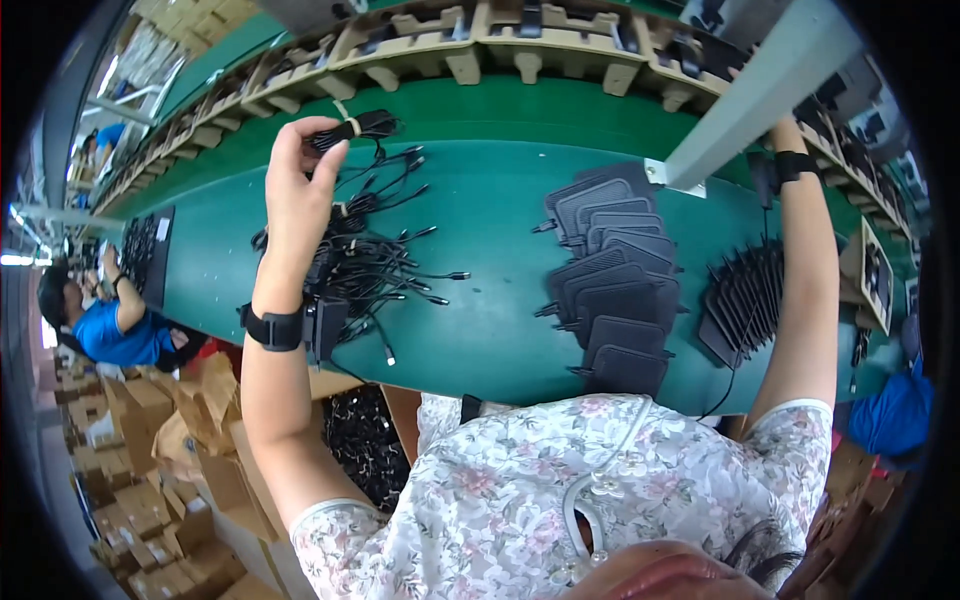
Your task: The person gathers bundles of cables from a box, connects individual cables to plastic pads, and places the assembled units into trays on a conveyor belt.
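Observation:
My left hand (303,178) is closed on a coiled, tied black cable (372,124), lifted at the far left of the bench. Below and beside it lies a pile of black cables (375,265) with their plugs pointing right. My right arm reaches far to the right, toward the moulded trays, and the grey post hides most of my right hand (776,128), so its fingers cannot be made out. Flat black rectangular devices (622,290) with small side stubs lie overlapping in the middle. Another row of flat black devices (745,300) leans together near my right forearm.
Along the back runs a line of moulded brown trays (400,45) holding black parts. A slanting grey post (755,95) rises from the green bench (480,340). Cardboard boxes (150,510) stand at lower left. A co-worker in blue (125,325) sits far left.

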Available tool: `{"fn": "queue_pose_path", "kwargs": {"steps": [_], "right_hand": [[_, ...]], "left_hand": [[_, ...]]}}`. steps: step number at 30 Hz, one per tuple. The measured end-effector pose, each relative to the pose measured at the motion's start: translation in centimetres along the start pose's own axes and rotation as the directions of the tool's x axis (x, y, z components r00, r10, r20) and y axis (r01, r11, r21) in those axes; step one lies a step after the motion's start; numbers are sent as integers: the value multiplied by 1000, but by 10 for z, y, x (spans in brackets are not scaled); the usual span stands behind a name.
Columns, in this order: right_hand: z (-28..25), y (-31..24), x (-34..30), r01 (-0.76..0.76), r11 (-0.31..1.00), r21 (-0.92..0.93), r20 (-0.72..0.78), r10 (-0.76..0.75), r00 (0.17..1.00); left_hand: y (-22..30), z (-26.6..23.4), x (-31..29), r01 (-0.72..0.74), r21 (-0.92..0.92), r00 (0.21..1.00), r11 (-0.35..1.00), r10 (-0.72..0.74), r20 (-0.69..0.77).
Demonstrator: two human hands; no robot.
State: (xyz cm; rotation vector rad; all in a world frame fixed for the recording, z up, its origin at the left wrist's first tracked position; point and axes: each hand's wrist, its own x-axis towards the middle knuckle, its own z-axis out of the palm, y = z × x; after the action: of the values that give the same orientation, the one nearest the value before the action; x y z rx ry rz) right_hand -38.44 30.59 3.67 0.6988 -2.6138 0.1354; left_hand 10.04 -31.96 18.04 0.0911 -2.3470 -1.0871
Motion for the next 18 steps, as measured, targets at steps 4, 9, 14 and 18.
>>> {"fn": "queue_pose_path", "kwargs": {"steps": [4, 9, 14, 18], "right_hand": [[-134, -217, -12, -153, 976, 154, -427, 205, 881], [-281, -346, -93, 355, 681, 641, -687, 301, 662], [-248, -433, -107, 592, 658, 465, -496, -359, 790], [-234, -440, -106, -7, 274, 962, 61, -190, 980]], "left_hand": [[57, 20, -4, -74, 74, 993, 994, 66, 101], [107, 56, 1, -40, -254, 970, 966, 98, 222], [120, 86, -10, -22, -541, 916, 841, 234, 327], [106, 116, -19, 56, -599, 940, 799, 160, 300]]}}
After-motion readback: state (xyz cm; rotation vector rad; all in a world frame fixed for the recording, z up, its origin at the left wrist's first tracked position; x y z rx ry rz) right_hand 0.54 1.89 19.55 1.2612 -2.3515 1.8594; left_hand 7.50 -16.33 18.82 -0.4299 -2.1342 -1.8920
